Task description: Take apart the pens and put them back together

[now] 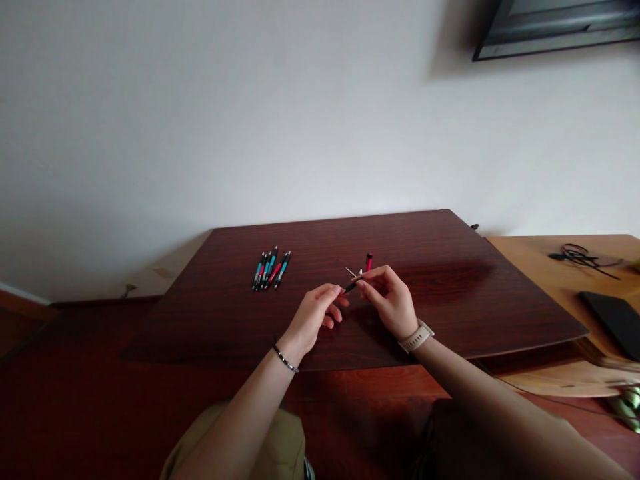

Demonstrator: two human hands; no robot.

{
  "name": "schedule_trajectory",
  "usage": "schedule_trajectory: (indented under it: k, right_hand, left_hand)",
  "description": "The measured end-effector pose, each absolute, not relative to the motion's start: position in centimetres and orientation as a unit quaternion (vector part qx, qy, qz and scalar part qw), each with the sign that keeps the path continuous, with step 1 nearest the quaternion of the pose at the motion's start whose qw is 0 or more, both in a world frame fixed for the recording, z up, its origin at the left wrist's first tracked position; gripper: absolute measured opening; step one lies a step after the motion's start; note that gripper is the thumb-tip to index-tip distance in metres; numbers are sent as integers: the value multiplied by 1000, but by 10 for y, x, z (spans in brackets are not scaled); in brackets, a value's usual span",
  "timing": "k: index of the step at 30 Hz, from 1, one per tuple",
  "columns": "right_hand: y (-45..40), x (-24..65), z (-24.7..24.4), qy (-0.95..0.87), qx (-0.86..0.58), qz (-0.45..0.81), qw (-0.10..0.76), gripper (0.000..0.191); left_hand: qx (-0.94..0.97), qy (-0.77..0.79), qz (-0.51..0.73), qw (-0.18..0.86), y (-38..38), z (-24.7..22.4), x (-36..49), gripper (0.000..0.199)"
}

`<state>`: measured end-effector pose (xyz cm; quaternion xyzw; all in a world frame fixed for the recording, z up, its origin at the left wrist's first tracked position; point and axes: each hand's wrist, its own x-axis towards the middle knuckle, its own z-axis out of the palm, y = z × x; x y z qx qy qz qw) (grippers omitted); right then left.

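Between my two hands, just above the dark table, is a slim black pen part (352, 285). My left hand (315, 312) pinches its lower left end between thumb and forefinger, the other fingers loosely curled. At the upper right end my right hand (393, 300) grips it with thumb and fingertips, which hide some of it. Behind the fingers, a red and black pen piece (369, 262) lies on the table. A thin pen refill (350, 271) and a small whitish piece (361, 271) show next to it, partly covered by my right hand.
A bunch of several pens (271, 270), teal, red and black, lies left on the dark wooden table (310, 237). A lighter wooden table (525, 260) at right bears a black cable (580, 255) and a flat black device (613, 320). A screen (560, 30) hangs above.
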<state>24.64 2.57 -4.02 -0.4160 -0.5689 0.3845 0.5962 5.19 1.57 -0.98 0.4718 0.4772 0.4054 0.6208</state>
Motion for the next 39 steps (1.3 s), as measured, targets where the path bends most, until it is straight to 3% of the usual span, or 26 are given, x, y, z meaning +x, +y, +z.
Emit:
schedule_trajectory:
  k: [8,23,34,39]
  right_hand:
    - [25,247,-39,-575,-419,381,591,27]
    - [24,246,-37,-580,-426,366,590,30]
    - [23,246,-33,-564,-411,386,603,29]
    - [21,247,-30,-589,-421,376,578,26]
  left_hand:
    - [503,471,418,592,16,-8,53,27]
    - [531,463,422,570,18,-13,51,34]
    - [692,510,409,308,12,-13,51,20]
    - [660,496,398,400,16,-15,49,24]
